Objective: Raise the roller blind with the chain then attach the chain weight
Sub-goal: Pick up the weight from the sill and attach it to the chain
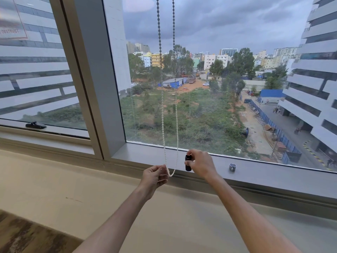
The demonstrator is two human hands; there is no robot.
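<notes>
Just above the sill [273, 172], your left hand [155, 177] pinches the bottom loop of the bead chain [171, 174] while your right hand [199, 164] grips the black chain weight [187, 162] beside it; loosen either pinch and the loop likely swings clear, or the weight drops.

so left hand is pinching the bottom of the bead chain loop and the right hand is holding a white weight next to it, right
Not quite: the weight in the right hand is black, not white, as the head view shows. The rest stands: the left hand pinches the bead chain near the bottom of its loop, with the weight held just beside it.
</notes>
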